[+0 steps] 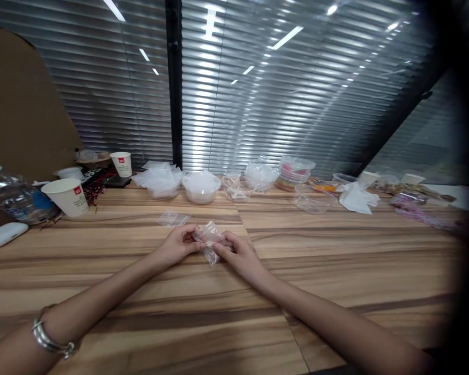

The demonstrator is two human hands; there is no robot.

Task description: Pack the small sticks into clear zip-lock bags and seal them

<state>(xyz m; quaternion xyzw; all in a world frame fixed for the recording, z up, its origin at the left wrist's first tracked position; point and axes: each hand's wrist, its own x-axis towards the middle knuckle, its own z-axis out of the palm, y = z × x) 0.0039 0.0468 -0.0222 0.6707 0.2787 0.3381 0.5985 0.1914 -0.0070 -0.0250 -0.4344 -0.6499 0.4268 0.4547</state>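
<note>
Seen from here, the held bag [212, 230] is clear plastic film, glossy and creased. The tabletop [180, 307] shows smooth wood grain with a low sheen. Bangle [47, 337]: polished metal. Bowl [201, 197]: shiny translucent plastic. Napkin [357, 198]: matt crumpled paper. Window blinds [254, 104]: metallic-looking, reflective

On the left, a near paper cup [62, 197] and a far paper cup [117, 164] carry red labels [77, 190] above small dark print [78, 204], too tiny to read.

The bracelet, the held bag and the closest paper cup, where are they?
Bracelet [42, 337], head view: its silver band.
Held bag [210, 235], head view: its upper half.
Closest paper cup [69, 199], head view: its side.
</note>
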